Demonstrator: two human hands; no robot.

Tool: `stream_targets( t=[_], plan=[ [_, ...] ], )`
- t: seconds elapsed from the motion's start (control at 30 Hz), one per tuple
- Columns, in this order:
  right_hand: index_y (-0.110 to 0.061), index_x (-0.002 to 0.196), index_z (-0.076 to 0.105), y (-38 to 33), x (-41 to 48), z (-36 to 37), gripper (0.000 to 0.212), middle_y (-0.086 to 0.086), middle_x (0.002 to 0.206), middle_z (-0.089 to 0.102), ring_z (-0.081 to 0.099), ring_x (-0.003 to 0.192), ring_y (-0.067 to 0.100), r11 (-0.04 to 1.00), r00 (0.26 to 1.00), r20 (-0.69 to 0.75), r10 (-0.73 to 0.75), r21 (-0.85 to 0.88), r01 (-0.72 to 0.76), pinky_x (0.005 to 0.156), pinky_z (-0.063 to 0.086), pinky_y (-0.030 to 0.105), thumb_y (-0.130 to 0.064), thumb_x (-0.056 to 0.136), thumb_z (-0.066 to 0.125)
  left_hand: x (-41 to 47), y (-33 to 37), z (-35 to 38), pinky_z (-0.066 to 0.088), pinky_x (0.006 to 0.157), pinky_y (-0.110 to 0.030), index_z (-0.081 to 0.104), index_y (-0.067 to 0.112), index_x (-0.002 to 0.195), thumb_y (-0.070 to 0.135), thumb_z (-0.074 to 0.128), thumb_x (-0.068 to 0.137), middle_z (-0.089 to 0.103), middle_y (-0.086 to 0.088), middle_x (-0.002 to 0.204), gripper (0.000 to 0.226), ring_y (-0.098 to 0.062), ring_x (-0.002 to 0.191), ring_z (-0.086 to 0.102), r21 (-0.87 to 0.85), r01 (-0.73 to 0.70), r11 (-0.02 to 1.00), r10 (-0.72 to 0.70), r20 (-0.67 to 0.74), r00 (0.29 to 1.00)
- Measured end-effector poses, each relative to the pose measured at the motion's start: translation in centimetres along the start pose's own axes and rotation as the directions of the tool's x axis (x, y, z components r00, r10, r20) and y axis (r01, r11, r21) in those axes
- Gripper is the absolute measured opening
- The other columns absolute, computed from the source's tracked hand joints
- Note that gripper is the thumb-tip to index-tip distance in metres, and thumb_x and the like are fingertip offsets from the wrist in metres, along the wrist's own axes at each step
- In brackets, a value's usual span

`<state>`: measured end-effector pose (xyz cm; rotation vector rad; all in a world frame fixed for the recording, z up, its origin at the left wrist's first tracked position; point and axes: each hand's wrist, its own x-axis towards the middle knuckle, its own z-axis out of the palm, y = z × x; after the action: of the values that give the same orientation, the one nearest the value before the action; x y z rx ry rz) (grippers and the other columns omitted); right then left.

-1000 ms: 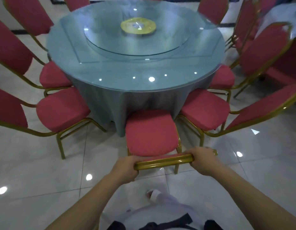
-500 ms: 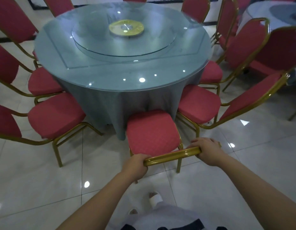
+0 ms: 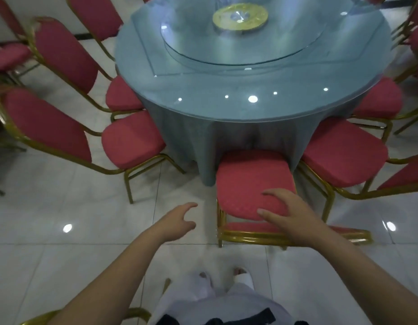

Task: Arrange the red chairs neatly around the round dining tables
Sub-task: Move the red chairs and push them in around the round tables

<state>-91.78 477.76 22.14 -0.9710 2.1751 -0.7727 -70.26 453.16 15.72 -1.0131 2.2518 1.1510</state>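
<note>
A round dining table [image 3: 238, 109] with a grey-blue cloth and a glass turntable fills the upper middle. A red chair [image 3: 250, 179] with a gold frame stands right below it, its seat partly under the cloth and its backrest top rail [image 3: 255, 235] nearest to me. My right hand [image 3: 287, 214] hovers over the back of this chair with fingers spread and holds nothing. My left hand [image 3: 177, 221] is off to the left of the chair above the floor, fingers loosely open and empty.
More red chairs ring the table: two on the left [image 3: 130, 139] [image 3: 123, 95] and two on the right [image 3: 344, 151] [image 3: 379, 99]. Another gold chair frame [image 3: 133, 313] shows at the bottom left by my legs. The floor is glossy white tile.
Both hands have let go of the chair's top rail and lifted off it. The left hand moved out to the left. The view has shifted so the table sits further right.
</note>
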Motion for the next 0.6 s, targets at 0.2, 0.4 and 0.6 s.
stream_targets(
  t=[0.2,0.4,0.6],
  plan=[
    [-0.032,0.141,0.047,-6.4,6.9,5.9,0.063,-0.011,0.142,0.046,0.041,0.132,0.01,0.997,0.994,0.08,-0.076,-0.007,0.076,0.111,0.035,0.034,-0.048,0.085,0.07,0.6,-6.7,-7.1,0.034,0.104,-0.031,0.033,0.038,0.148,0.032,0.065,0.089,0.031,0.002,0.157,0.068,-0.02,0.14,0.035,-0.155,0.091,0.984,-0.114,-0.148,0.982],
    [-0.027,0.142,0.047,-14.8,15.1,12.1,0.067,-0.008,0.141,0.048,0.043,0.131,0.01,0.997,0.993,0.088,-0.077,-0.013,0.078,0.108,0.033,0.026,-0.046,0.084,0.072,3.8,-13.7,-16.2,0.032,0.111,-0.038,0.028,0.03,0.152,0.028,0.065,0.089,0.025,-0.002,0.159,0.073,-0.023,0.143,0.03,-0.241,0.073,0.968,-0.125,-0.21,0.97],
    [-0.028,0.141,0.048,-23.4,22.5,17.3,0.064,-0.01,0.138,0.049,0.045,0.125,0.004,0.992,0.988,0.087,-0.126,-0.013,0.127,0.105,0.035,0.025,-0.043,0.084,0.074,4.9,-19.5,-26.8,0.04,0.096,-0.024,0.031,0.031,0.151,0.024,0.067,0.089,0.033,0.001,0.154,0.071,-0.012,0.126,0.044,-0.356,-0.041,0.933,-0.086,-0.332,0.939]
  ],
)
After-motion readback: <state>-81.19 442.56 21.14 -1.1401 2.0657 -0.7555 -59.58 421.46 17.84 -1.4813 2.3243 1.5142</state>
